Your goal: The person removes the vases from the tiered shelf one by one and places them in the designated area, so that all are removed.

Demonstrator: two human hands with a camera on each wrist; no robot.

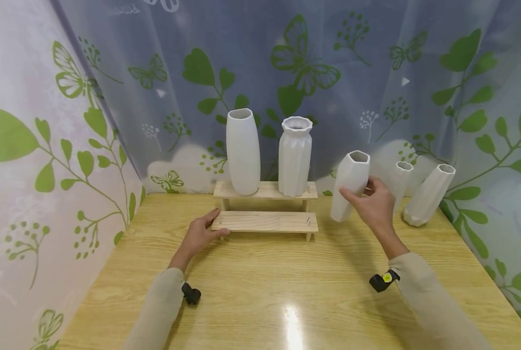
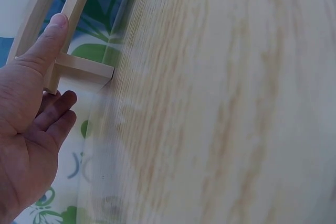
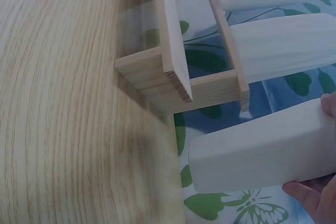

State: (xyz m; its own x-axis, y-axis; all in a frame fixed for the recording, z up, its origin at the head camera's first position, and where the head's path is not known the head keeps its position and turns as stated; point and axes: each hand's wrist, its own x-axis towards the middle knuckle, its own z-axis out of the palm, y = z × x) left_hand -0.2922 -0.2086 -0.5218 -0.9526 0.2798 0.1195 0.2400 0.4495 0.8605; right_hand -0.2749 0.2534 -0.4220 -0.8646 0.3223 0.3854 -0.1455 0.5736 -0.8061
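Observation:
A two-tier wooden stand (image 1: 265,221) sits on the table near the curtain. At the left end of its lower step, my left hand (image 1: 201,232) grips the wood, thumb along the front edge; the left wrist view shows that thumb on the stand (image 2: 84,69). My right hand (image 1: 376,204) holds a white faceted vase (image 1: 351,177) by its side, right of the stand. This vase (image 3: 257,150) tilts and looks raised off the table in the right wrist view. On the upper step stand a tall smooth white vase (image 1: 243,155) and a ribbed white vase with a scalloped rim (image 1: 295,160).
Right of my right hand are a slim white vase (image 1: 401,182), partly hidden by the hand, and a leaning white faceted vase (image 1: 428,197). A curtain (image 1: 251,43) printed with leaves and butterflies hangs behind the wooden table (image 1: 242,291).

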